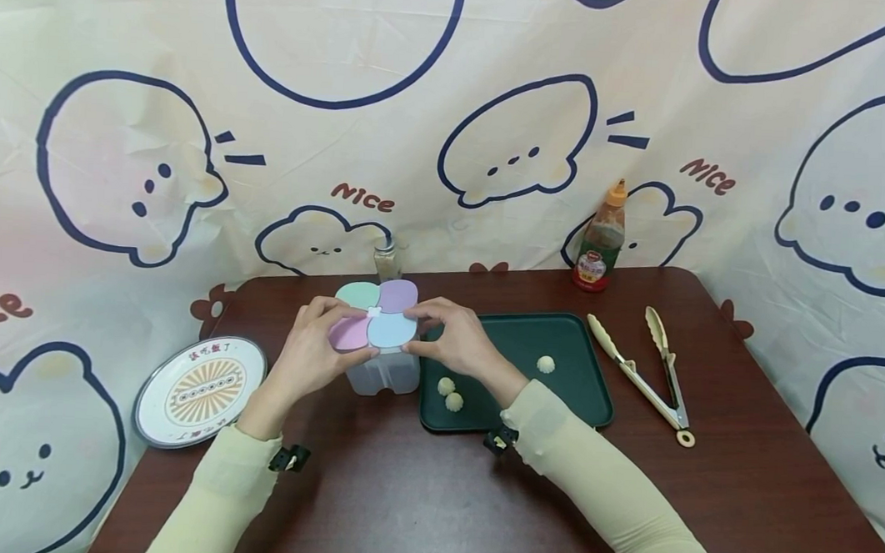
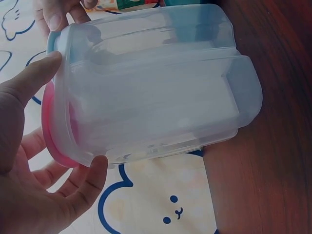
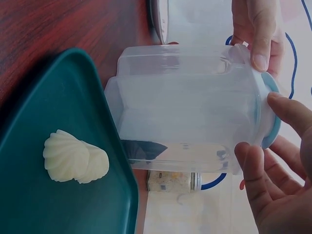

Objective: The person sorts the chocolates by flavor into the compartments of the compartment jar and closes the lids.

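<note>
A translucent plastic storage container stands near the middle of the table, topped by a flower-shaped lid with green, purple, pink and blue petals. My left hand grips the lid's rim on the pink side, thumb and fingers round the edge. On the blue side my right hand holds the rim the same way. The left wrist view shows the clear walls of the container below the rim. No contents can be made out through the container in the right wrist view.
A dark green tray beside the container bears three pale pleated buns. Tongs lie spread at the right. Behind stand a sauce bottle and a small glass jar. A printed plate sits at the left edge.
</note>
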Available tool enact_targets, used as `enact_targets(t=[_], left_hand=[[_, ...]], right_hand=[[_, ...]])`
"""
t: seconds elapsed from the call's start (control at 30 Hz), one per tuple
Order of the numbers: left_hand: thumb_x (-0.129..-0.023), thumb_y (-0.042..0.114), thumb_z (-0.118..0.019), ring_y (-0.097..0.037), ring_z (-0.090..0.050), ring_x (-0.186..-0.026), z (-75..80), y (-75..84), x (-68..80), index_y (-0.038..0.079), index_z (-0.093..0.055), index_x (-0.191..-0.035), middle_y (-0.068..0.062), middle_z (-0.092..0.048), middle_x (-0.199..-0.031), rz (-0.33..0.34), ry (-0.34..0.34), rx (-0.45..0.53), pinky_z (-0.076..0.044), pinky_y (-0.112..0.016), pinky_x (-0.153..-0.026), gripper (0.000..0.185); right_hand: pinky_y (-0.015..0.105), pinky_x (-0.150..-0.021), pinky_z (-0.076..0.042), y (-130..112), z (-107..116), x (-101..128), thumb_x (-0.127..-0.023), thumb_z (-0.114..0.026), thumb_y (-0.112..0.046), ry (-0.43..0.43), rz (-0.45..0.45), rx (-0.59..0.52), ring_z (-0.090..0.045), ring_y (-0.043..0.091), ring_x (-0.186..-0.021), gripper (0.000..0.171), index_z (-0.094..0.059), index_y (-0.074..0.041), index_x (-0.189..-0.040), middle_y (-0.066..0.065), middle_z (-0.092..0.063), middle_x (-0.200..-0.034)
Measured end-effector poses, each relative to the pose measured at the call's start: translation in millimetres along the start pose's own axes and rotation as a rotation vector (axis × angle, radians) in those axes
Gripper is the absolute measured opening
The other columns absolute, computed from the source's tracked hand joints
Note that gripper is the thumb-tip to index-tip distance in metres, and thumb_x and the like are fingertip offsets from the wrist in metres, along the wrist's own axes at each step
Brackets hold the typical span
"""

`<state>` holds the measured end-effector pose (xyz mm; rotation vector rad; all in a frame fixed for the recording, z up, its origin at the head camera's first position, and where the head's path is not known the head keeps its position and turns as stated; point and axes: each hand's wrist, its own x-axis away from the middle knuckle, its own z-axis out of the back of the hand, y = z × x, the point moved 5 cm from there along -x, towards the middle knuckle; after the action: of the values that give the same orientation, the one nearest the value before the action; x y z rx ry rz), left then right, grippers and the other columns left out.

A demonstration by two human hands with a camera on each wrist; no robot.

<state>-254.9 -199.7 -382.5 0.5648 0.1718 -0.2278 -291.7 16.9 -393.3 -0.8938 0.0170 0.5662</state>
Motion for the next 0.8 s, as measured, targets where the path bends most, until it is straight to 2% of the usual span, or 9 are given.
enact_targets(t=[0.6, 0.8], left_hand=[[-0.077, 0.045, -0.084, -0.030, -0.038, -0.121, 0.1, -0.7, -0.2, 0.022, -0.064, -0.129, -0.010, -0.045, -0.137, 0.010, -0.003, -0.001, -0.047, -0.052, -0.094, 0.061], [-0.076, 0.047, -0.084, -0.031, -0.038, -0.121, 0.4, -0.2, -0.3, 0.022, -0.064, -0.129, -0.011, -0.045, -0.137, 0.006, -0.005, -0.002, -0.046, -0.052, -0.094, 0.062]], right_hand=[[0.027, -0.079, -0.058, 0.5, 1.1, -1.4, -0.080, -0.084, -0.029, -0.010, 0.009, 0.005, -0.072, 0.014, -0.099, 0.047, -0.071, -0.019, -0.125, -0.001, -0.065, -0.122], [0.025, -0.075, -0.058, 0.8, 2.3, -2.3, -0.081, -0.084, -0.030, -0.013, -0.013, -0.012, -0.072, 0.020, -0.100, 0.045, -0.072, -0.020, -0.123, 0.000, -0.066, -0.122]])
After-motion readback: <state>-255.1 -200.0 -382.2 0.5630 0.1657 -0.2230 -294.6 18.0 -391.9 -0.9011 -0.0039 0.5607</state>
